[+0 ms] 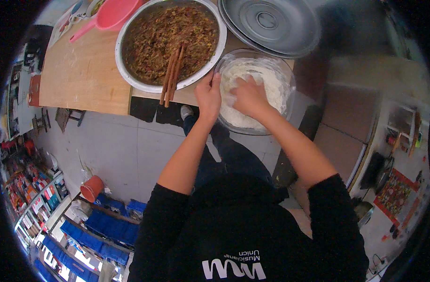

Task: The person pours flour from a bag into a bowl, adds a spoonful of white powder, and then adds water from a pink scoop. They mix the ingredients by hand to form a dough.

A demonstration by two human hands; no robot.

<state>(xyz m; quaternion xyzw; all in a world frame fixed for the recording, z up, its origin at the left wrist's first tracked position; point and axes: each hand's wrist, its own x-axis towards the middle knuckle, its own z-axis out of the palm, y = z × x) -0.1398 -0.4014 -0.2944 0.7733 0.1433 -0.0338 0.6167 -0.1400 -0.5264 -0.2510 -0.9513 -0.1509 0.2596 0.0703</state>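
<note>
My left hand (208,95) grips the left rim of a clear bowl (291,88) that holds white flour (276,75). Inside that bowl my right hand (249,95) has its fingers spread in the flour; the fingertips are blurred. Just left of my hands stands a wide metal basin (121,60) full of a chopped brown filling (165,38). Several wooden chopsticks (172,75) lean in the filling, their ends sticking out over the basin's near rim.
Behind the flour bowl, stacked round metal pans (289,28) stand close by. A pink plastic scoop (114,16) lies at the back of the wooden board (77,77). Beneath the table edge are my legs and the tiled floor (119,148). A dark cabinet (345,109) is at the right.
</note>
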